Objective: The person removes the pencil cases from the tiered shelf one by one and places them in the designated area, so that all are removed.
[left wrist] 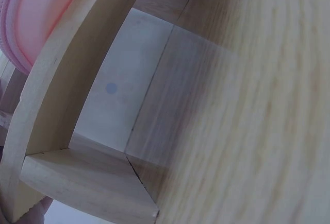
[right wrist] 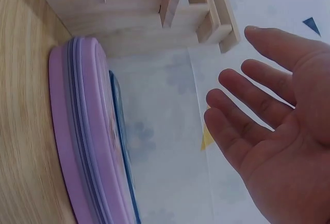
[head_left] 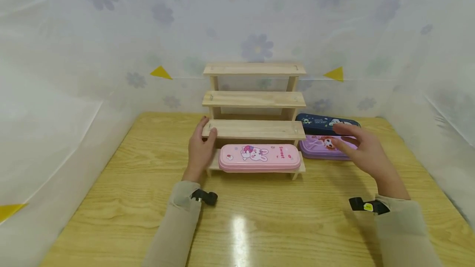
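Note:
My left hand point(head_left: 200, 149) grips the left end of the second-lowest board of a four-step wooden display stand point(head_left: 256, 129), thumb on top and fingers around the outer edge. On the lowest step lies a pink pencil case point(head_left: 237, 158) with a rabbit picture and the word "Sweet". To the right of the stand, my right hand point(head_left: 365, 147) hovers with relaxed, parted fingers, holding nothing. It overlaps a purple pencil case point(head_left: 315, 145) with a cartoon girl in the head view. Behind that case is a dark blue one point(head_left: 311, 122). The right wrist view shows the purple case's zip point(right wrist: 82, 116).
The stand's upper three boards, such as the top board point(head_left: 254, 69), bear nothing. Everything is on a wood-grain table point(head_left: 282, 226). A flowered white sheet point(head_left: 230, 19) hangs behind and at both sides, with yellow triangles point(head_left: 335, 74) on it.

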`<action>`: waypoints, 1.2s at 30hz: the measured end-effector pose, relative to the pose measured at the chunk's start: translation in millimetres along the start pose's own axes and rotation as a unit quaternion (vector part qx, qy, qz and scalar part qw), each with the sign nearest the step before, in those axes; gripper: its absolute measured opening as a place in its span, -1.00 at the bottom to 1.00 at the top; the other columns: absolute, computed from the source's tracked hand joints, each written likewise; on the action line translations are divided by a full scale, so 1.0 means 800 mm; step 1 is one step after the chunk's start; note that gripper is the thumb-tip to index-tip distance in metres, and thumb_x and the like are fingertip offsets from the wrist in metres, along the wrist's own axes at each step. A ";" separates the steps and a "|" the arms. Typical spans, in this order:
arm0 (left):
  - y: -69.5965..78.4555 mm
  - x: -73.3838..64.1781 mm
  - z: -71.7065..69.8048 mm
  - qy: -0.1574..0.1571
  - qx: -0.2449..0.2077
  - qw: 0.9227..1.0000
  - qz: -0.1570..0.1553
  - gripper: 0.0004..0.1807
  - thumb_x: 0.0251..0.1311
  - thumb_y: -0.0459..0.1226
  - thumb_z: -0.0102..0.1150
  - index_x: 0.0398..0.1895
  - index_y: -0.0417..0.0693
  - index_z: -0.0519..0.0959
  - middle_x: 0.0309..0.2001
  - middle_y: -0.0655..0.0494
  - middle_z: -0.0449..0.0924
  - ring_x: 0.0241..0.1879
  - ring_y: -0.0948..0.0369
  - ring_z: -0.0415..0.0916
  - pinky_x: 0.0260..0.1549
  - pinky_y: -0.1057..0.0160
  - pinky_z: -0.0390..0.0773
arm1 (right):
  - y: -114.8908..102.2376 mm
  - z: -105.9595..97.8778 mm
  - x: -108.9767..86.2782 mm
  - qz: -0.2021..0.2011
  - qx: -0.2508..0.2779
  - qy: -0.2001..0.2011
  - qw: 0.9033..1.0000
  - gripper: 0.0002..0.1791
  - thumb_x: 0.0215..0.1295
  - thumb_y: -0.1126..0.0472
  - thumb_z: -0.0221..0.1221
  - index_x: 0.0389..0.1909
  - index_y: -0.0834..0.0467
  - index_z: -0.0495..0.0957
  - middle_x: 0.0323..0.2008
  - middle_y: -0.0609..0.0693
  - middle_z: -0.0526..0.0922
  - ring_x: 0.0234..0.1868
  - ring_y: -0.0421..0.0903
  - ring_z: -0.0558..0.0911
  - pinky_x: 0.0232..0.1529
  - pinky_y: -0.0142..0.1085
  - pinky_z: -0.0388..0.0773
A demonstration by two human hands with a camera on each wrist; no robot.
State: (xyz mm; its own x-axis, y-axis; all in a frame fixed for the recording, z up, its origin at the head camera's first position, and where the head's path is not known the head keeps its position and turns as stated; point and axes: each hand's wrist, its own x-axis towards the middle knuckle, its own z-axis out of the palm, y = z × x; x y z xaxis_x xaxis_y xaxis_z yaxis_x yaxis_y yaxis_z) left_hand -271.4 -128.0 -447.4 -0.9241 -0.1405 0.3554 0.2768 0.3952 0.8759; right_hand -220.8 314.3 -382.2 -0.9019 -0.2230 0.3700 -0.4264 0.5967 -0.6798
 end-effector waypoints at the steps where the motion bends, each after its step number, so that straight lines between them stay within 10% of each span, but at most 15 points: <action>1: 0.000 0.000 0.000 0.001 0.002 1.000 0.001 -0.40 0.44 0.02 0.00 0.46 0.04 0.30 0.50 0.10 0.16 0.42 0.14 0.15 0.26 0.04 0.36 | -0.004 0.003 0.001 -0.008 0.004 0.000 1.000 -0.49 0.33 0.35 0.25 0.30 0.22 0.45 0.16 0.25 0.53 0.06 -0.49 0.47 -0.01 -0.68 0.41; 21: -0.002 0.000 0.000 -0.003 0.002 1.000 0.008 -0.37 0.44 0.04 -0.01 0.47 -0.03 0.28 0.51 0.11 0.14 0.42 0.09 0.15 0.32 0.00 0.27 | -0.048 0.059 0.009 -0.121 -0.008 -0.025 0.992 -0.44 0.16 0.45 0.35 0.22 0.22 0.52 0.15 0.04 0.57 0.14 -0.17 0.52 0.10 -0.54 0.44; 36: -0.002 -0.001 0.001 0.000 0.002 1.000 0.008 -0.39 0.45 0.04 -0.02 0.47 0.02 0.28 0.50 0.14 0.15 0.46 0.12 0.06 0.41 0.03 0.08 | -0.062 0.097 0.008 -0.122 -0.025 -0.052 0.991 -0.47 0.22 0.25 0.37 0.23 0.12 0.53 0.26 0.02 0.48 0.28 0.05 0.42 0.22 -0.06 0.42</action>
State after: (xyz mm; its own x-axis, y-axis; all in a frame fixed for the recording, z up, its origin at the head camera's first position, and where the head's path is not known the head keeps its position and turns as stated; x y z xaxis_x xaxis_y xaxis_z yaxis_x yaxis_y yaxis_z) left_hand -271.5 -127.8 -449.4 -0.9197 -0.1331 0.3693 0.2909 0.4005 0.8689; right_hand -210.4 223.7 -395.1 -0.7761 -0.4412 0.4505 -0.6305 0.5529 -0.5448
